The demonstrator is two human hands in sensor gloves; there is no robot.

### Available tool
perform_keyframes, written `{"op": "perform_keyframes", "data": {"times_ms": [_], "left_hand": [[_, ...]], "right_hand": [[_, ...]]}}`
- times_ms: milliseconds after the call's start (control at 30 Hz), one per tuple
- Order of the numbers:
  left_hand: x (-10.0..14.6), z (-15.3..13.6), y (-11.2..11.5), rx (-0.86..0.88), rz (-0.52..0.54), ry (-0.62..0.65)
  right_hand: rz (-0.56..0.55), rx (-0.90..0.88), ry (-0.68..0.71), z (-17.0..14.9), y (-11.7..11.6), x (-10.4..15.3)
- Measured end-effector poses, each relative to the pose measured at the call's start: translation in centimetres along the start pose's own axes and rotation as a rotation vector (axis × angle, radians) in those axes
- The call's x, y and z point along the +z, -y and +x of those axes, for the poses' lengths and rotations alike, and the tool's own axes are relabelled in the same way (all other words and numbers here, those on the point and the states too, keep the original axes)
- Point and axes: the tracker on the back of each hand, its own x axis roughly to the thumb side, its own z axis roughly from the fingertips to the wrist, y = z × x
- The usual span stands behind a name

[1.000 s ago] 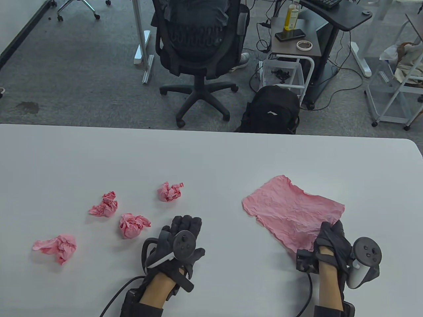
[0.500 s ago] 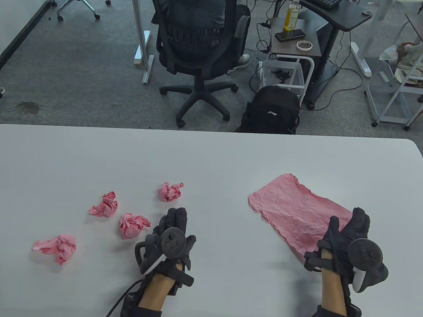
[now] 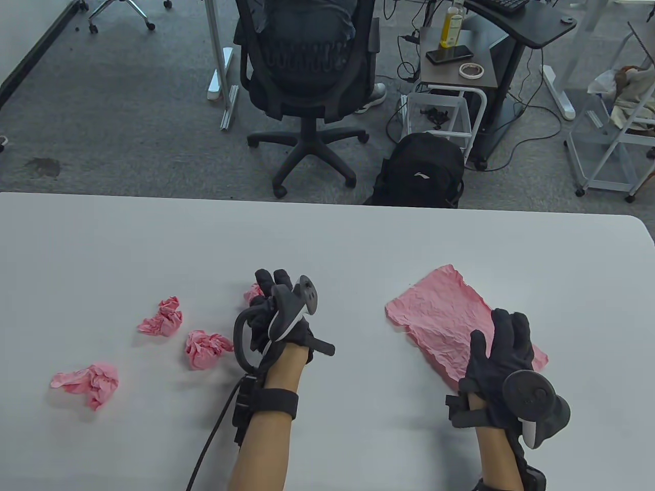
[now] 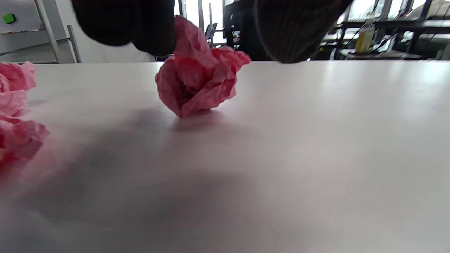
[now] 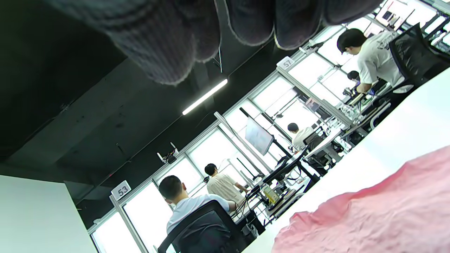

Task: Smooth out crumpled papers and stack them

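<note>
Left hand (image 3: 279, 312) reached the far ball (image 4: 198, 82), perhaps pinching it.

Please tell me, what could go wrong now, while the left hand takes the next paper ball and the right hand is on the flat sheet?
1. The left hand touches only the top of the crumpled ball, so the ball may slip or roll away.
2. The right hand covers only the near end of the flattened sheet, so the wrinkled far end may lift or shift.
3. Two other balls lie close beside the left forearm and could get knocked.
</note>
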Motion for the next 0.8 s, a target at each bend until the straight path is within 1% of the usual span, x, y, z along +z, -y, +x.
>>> {"op": "perform_keyframes", "data": {"times_ms": [67, 133, 167, 200, 233, 267, 333, 433, 467, 533, 600, 667, 733, 800], "left_hand": [[-1.5, 0.0, 1.1, -0.023, -0.053, -0.037], [-2.7, -0.2, 2.1, -0.005, -0.108, -0.058], [-2.9, -0.3, 2.3, -0.003, -0.1, -0.068], [-3.1, -0.3, 2.3, -0.032, -0.034, -0.074], [-3.1, -0.2, 2.3, -0.065, 0.01, -0.066], [-3.1, 0.0, 2.4, -0.097, 0.026, -0.043], [-3.0, 0.1, 2.4, -0.119, 0.014, -0.038], [-2.5, 0.0, 2.3, -0.084, 0.041, -0.005], [-2.1, -0.2, 2.1, -0.079, 0.05, 0.011], [-1.0, -0.5, 1.5, -0.032, 0.103, 0.053], [0.9, -0.9, 0.6, 0.054, 0.197, 0.11], [3.4, -1.3, 0.0, 0.111, 0.256, 0.179], [6.5, -1.9, -0.4, 0.124, 0.336, 0.266], [8.8, -2.8, -0.5, 0.131, 0.406, 0.334]], "right_hand": [[0.003, -0.005, -0.004, 0.0, -0.1, 0.0], [0.016, -0.017, -0.003, -0.1, -0.2, -0.1], [0.023, -0.028, -0.001, -0.1, -0.3, -0.1], [0.029, -0.043, -0.001, 0.0, -0.4, -0.1], [0.035, -0.054, -0.005, 0.0, -0.4, -0.1], [0.05, -0.079, -0.01, 0.0, -0.5, -0.1], [0.08, -0.126, -0.008, -0.1, -0.9, 0.0], [0.098, -0.112, 0.008, 0.0, -1.1, 0.1], [0.099, -0.109, 0.016, 0.0, -1.1, 0.1], [0.108, -0.113, 0.025, 0.2, -1.3, 0.2], [0.127, -0.131, 0.053, 0.6, -1.7, 0.3], [0.151, -0.144, 0.081, 1.2, -2.3, 0.7], [0.201, -0.172, 0.12, 2.1, -3.1, 1.3], [0.231, -0.182, 0.169, 3.1, -3.7, 1.9]]}}
